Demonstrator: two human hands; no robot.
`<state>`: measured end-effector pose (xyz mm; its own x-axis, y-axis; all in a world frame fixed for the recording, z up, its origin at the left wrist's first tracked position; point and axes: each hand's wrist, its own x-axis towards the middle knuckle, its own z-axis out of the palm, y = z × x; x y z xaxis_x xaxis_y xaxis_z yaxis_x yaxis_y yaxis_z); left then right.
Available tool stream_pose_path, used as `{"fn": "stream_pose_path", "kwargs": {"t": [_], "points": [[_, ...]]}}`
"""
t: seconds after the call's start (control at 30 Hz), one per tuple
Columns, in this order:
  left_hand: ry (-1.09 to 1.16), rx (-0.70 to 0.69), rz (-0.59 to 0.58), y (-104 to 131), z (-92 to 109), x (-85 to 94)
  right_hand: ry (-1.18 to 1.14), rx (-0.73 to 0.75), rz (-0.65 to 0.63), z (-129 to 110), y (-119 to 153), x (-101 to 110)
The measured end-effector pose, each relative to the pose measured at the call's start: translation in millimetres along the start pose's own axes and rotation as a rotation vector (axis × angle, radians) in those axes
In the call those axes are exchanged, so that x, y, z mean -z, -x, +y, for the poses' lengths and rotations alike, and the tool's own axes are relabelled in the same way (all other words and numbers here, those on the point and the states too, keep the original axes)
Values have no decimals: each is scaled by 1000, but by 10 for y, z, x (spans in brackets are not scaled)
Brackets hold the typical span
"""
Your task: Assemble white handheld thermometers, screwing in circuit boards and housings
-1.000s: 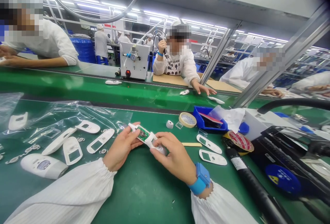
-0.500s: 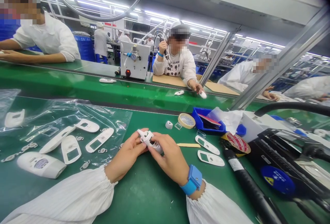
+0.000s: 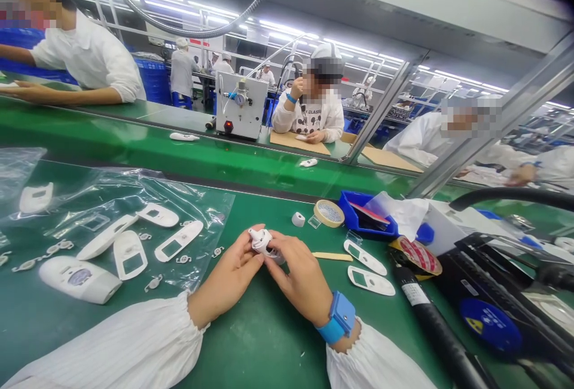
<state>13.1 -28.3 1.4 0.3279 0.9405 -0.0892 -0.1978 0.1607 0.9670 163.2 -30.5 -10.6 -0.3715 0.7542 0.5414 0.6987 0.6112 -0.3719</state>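
A small white plastic device (image 3: pixel 264 242) with a narrow tip is held between both hands above the green table. My left hand (image 3: pixel 240 263) grips it near the tip, its fingers closed. My right hand (image 3: pixel 298 266), with a blue strap at the wrist, is closed round the other end and hides part of it. Beyond the hands stands a small white cap (image 3: pixel 298 218). A cream-coloured stick (image 3: pixel 332 256) lies right of my right hand, and two white cover plates (image 3: pixel 371 280) lie beside it.
White shells (image 3: pixel 79 279) and small parts lie on and around clear plastic film (image 3: pixel 206 204) at the left. On the right are a tape roll (image 3: pixel 329 213), a blue bin (image 3: pixel 370 221) and a black tool (image 3: pixel 434 323). People sit across the green belt (image 3: pixel 233 165).
The white device has turned a little between my hands. Across the belt, the person's lowered hand has drawn back from the belt to the cardboard. The view has shifted slightly.
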Motion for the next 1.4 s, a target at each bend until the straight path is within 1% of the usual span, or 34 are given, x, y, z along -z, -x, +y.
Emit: {"fn": "stream_pose_path", "kwargs": {"t": [0.3, 0.5, 0.93, 1.2, 1.4], "points": [[38, 22, -22, 33, 47, -34, 30, 56, 19, 21, 13, -2], [68, 44, -2, 38, 73, -43, 63, 88, 35, 10, 12, 9], [83, 48, -10, 17, 18, -8, 103, 121, 25, 9, 14, 49], [74, 52, 0, 33, 65, -22, 119, 121, 18, -4, 11, 57], [55, 36, 2, 31, 51, -38, 148, 138, 21, -22, 1, 56]]}}
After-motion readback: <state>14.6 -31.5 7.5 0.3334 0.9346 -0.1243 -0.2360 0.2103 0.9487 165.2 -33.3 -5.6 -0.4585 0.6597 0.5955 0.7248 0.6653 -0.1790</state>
